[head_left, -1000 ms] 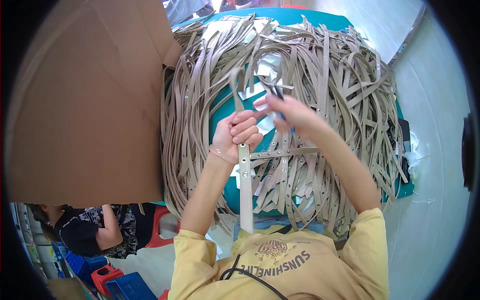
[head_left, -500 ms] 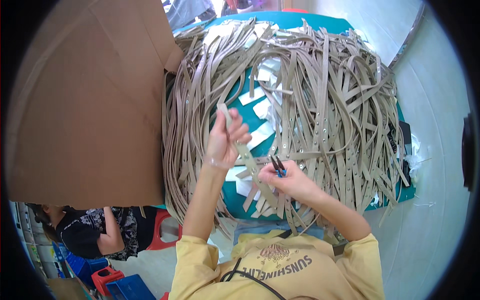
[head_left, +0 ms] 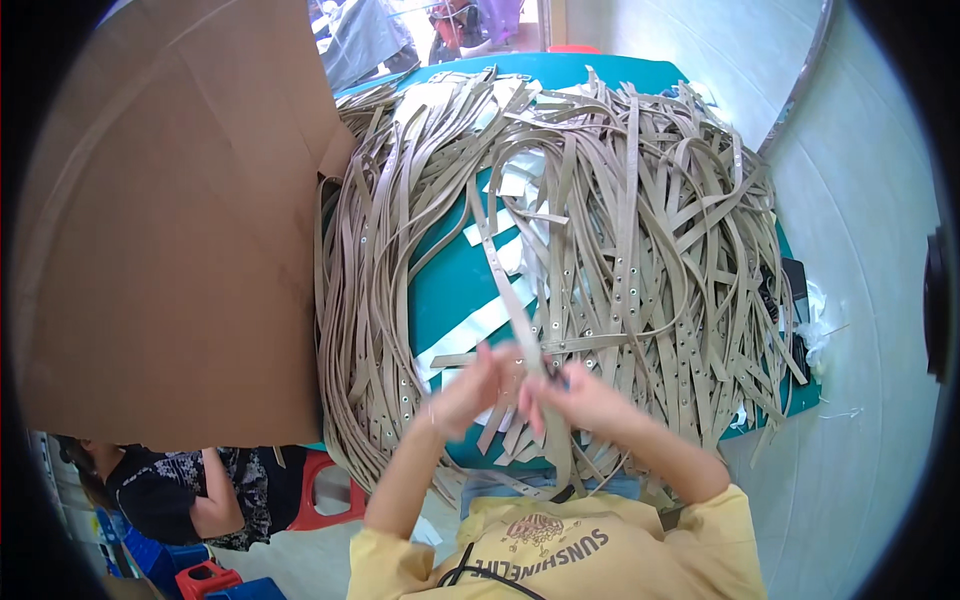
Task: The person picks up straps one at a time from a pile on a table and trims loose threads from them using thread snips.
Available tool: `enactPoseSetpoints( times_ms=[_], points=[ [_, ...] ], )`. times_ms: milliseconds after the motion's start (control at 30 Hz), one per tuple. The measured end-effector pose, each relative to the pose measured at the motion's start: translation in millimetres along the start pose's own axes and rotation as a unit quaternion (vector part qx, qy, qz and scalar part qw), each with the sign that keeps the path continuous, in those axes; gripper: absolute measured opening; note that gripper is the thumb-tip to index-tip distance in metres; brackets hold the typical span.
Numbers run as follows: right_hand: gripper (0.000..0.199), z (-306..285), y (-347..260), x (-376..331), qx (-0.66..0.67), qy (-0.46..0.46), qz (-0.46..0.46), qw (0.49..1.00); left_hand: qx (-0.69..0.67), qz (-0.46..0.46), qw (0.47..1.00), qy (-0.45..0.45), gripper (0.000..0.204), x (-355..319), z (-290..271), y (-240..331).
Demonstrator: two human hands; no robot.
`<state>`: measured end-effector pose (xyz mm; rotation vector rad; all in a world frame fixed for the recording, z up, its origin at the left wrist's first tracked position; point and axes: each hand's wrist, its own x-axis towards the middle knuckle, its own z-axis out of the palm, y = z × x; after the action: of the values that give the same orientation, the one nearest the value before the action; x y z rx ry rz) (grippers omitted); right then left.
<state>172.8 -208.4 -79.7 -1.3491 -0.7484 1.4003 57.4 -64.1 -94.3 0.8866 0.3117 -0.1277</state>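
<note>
A beige strap with metal eyelets runs from the pile down between my hands toward my lap. My right hand is closed around small blue-handled nippers, whose dark jaws are partly hidden and blurred. Its fingers are against the strap. Just left of the strap is my left hand, smeared by motion; whether its fingers touch the strap cannot be made out. Many similar straps hang in a long bundle on the left, and a looser heap of straps covers the right.
A teal table carries the straps and white strips. A tall cardboard box stands at the left. Beyond its lower edge sits a person in black by a red stool. Clear plastic lies at the right edge.
My left hand has come down from its raised place, and the strap end it held is no longer in it. The strap now stretches away across the table. My right hand has moved slightly lower.
</note>
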Motion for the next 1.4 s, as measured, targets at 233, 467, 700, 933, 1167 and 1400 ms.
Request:
enactPoseSetpoints(
  times_ms=[233,467,700,933,1167,1400],
  points=[
    [0.037,35.1,44.1,-41.6,-0.022,-0.002,-0.012,1.0,-0.055,0.141,0.986,0.069,0.031,47.5,-3.1,48.0],
    [0.044,-30.6,-43.2,5.6,0.131,0.164,-0.136,0.968,0.052,0.026,0.996,-0.064,0.033,7.4,28.9,9.7],
    [0.041,-41.4,-45.5,7.0,0.121,0.169,-0.187,0.96,-0.016,-0.044,0.996,-0.082,0.047,1.1,28.6,-2.7],
    [0.036,-59.7,-46.2,3.0,0.237,0.166,-0.221,0.931,-0.019,0.005,1.0,0.017,0.026,10.4,39.1,-12.6],
    [0.054,-62.4,-58.6,-11.0,0.257,0.159,-0.228,0.926,0.197,0.114,0.96,0.164,0.015,3.5,43.8,-11.8],
    [0.034,-66.4,-52.2,-3.1,0.241,0.185,-0.202,0.931,0.18,0.103,0.965,0.158,0.016,4.2,44.4,-9.2]
  ],
)
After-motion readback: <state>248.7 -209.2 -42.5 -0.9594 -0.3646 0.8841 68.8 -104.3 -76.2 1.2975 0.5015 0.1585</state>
